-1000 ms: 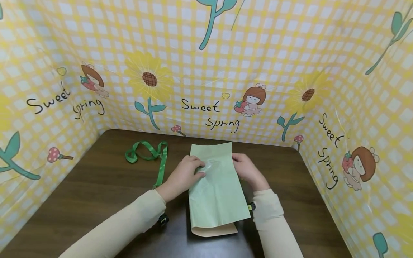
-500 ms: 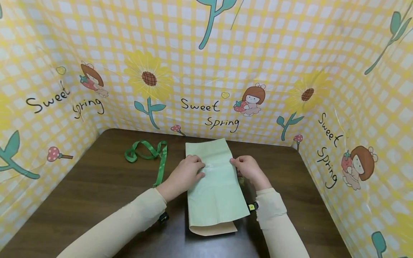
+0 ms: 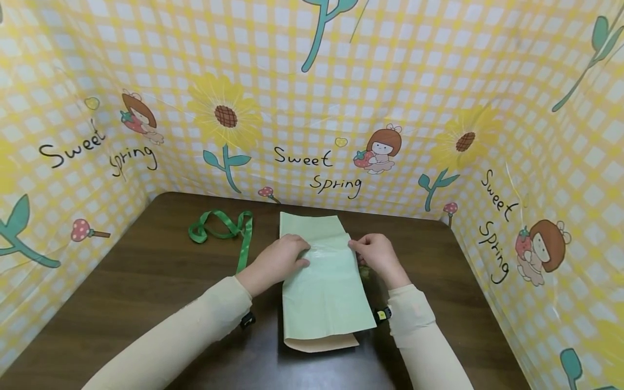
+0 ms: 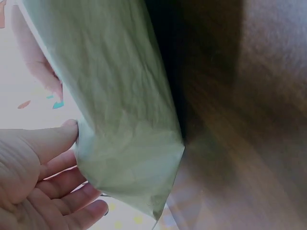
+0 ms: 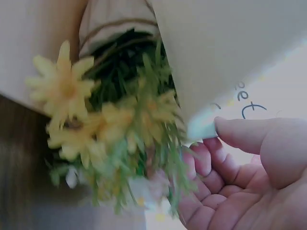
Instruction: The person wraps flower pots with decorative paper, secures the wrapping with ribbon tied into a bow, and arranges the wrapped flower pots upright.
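A folded sheet of pale green wrapping paper [image 3: 324, 292], beige inside, lies lengthwise on the table. My left hand [image 3: 275, 260] rests its fingers and thumb on the upper face near the left edge; the left wrist view shows them touching the paper's crumpled, folded corner [image 4: 139, 172]. At the right edge, my right hand [image 3: 382, 257] pinches the paper between thumb and fingers. Inside the fold, the right wrist view shows a bunch of yellow flowers [image 5: 67, 86] with green leaves and a beige wrap tied round it. From above, the paper covers most of the bunch.
A green ribbon [image 3: 221, 227] lies loosely looped on the brown table [image 3: 146, 287], left of the paper. Yellow checked cloth walls [image 3: 292, 108] enclose the table's back and sides.
The paper's far end has shifted left. My right hand, earlier partly behind the right edge, now pinches that edge a little lower and further right. My left hand has stayed nearly in place.
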The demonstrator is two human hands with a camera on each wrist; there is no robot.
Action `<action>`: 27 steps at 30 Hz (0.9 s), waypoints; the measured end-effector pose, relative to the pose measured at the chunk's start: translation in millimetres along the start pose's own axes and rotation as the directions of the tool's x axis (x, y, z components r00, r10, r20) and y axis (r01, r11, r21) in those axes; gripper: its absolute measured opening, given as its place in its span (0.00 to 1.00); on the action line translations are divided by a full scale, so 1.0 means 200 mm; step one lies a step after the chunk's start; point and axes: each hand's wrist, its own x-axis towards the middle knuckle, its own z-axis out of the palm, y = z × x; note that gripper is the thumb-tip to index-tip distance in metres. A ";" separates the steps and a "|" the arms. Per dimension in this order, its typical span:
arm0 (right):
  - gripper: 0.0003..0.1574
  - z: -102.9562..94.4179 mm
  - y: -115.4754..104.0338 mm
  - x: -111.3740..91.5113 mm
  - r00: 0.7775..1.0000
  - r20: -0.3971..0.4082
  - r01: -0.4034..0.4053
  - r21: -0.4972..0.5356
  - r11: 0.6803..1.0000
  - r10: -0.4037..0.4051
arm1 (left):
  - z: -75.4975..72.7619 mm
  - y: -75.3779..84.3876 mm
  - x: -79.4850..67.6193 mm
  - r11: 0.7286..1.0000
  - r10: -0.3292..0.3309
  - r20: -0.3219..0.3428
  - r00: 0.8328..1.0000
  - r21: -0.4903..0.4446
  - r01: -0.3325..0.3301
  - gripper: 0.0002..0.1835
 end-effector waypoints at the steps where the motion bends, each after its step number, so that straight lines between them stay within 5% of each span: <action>1: 0.20 -0.02 -0.01 0.00 1.000 -0.003 0.020 -0.034 0.999 -0.020 | 0.00 0.00 0.01 1.000 0.001 0.003 1.000 -0.002 -0.001 0.19; 9: 0.19 -0.22 -0.16 -0.05 0.987 0.016 0.160 -0.265 0.951 -0.162 | 0.00 -0.02 0.04 0.999 0.046 0.004 0.999 -0.001 -0.046 0.19; 15: 0.16 -0.16 -0.33 -0.11 0.956 0.149 0.284 -0.275 0.919 -0.251 | 0.00 -0.04 0.04 0.999 0.032 -0.013 0.999 0.021 -0.032 0.19; 21: 0.12 0.00 -0.39 -0.13 0.885 0.340 0.441 -0.395 0.806 -0.318 | -0.01 0.01 0.05 0.999 0.006 -0.033 0.999 0.049 -0.004 0.19; 27: 0.15 0.10 -0.38 -0.12 0.772 0.529 0.604 -0.441 0.663 -0.351 | 0.01 0.02 0.03 0.998 -0.011 -0.084 0.996 0.061 0.016 0.19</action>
